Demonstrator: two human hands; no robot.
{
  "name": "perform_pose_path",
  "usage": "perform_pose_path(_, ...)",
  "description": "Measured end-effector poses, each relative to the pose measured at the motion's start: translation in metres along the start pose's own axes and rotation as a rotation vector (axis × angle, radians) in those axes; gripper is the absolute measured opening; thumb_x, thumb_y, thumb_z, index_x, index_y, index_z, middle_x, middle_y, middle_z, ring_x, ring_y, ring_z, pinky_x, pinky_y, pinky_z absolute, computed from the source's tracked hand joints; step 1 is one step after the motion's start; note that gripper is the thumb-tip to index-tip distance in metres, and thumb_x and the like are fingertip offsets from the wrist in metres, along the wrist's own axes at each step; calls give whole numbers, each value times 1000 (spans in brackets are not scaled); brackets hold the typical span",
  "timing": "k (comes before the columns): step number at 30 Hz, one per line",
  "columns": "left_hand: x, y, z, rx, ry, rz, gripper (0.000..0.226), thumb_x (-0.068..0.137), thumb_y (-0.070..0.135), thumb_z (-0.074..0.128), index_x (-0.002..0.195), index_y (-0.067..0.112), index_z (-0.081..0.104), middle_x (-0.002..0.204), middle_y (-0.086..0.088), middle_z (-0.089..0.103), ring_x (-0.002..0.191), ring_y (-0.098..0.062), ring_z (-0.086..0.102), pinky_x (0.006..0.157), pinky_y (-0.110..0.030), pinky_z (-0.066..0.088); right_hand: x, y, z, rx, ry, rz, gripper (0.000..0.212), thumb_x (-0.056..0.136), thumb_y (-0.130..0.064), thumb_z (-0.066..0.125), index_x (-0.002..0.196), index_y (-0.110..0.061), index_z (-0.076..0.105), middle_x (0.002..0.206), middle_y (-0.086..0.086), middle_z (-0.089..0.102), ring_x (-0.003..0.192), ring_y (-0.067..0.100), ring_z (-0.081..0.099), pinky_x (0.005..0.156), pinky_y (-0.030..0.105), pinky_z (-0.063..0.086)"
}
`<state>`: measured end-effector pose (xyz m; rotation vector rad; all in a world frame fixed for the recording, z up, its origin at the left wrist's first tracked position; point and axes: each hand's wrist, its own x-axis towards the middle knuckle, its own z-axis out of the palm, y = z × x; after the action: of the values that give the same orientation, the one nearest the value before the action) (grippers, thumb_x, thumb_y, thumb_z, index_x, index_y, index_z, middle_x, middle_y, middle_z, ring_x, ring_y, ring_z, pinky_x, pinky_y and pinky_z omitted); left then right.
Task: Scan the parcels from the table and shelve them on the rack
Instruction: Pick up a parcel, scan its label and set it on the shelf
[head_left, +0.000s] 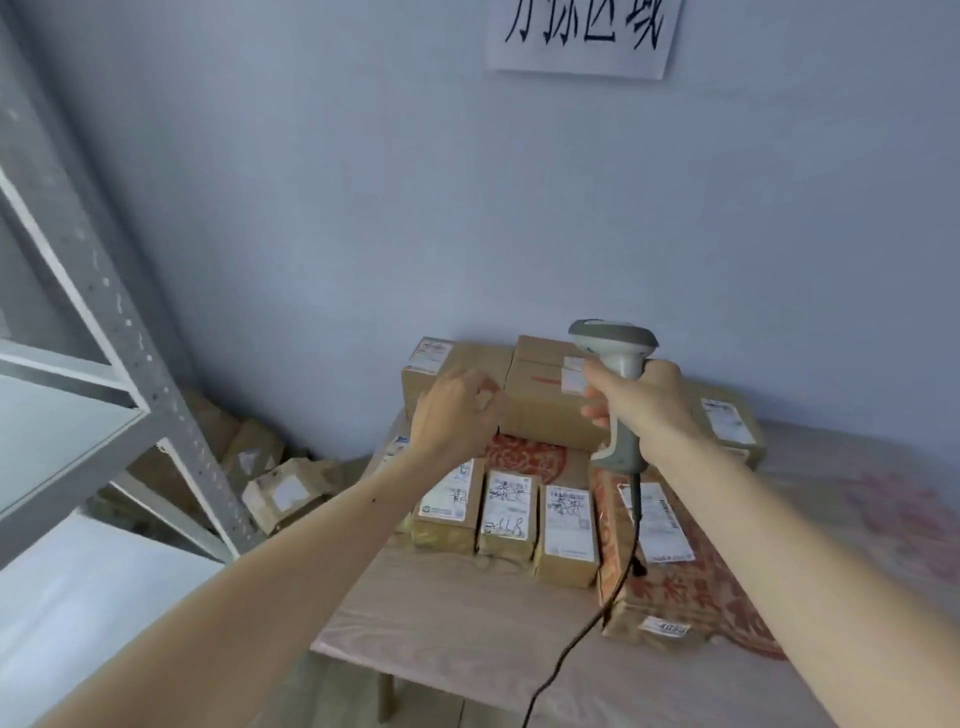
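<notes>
Right hand (641, 410) grips upright scanner (618, 395), head facing left.

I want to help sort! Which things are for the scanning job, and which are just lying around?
For the job: scanner in the right hand, parcels on the table, rack, left hand.

Lying about: wall sign, boxes on the floor.

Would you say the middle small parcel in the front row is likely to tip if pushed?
Probably not: the parcel lies flat, with neighbours close on both sides. Its cardboard looks stiff, so it should slide rather than fold. It is likely light, being small.
</notes>
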<state>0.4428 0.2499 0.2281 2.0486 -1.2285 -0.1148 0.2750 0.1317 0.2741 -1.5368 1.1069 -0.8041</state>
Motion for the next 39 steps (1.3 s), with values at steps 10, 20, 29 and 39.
perform_pose_path(10,24,73,159,-44,-189,20,22,98,34,59,102,15,70,106,3,64,96,-16,62,84,-43,55,65,94,-132,-3,83,189,16,89,-24,75,93,-10,68,82,12,75,53,17,69,56,29,54)
perform_pose_path(20,60,109,231,-29,-350,117,24,98,39,57,104,18,69,112,2,63,102,-19,63,84,-43,56,100,128,-207,4,264,292,10,91,-17,72,82,-11,68,79,13,71,46,15,66,56,31,53)
perform_pose_path(29,107,122,270,-51,-407,157,21,97,35,57,104,21,70,116,3,64,99,-15,64,81,-40,58,147,127,-229,-41,378,283,20,90,-24,73,75,-14,65,70,6,68,45,11,64,55,30,56)
perform_pose_path(39,160,155,355,-26,-386,-4,26,98,35,56,110,17,69,115,3,63,101,-18,62,79,-43,59,258,182,-259,-151,286,307,26,91,-28,70,69,-17,64,65,3,69,57,21,70,65,37,60)
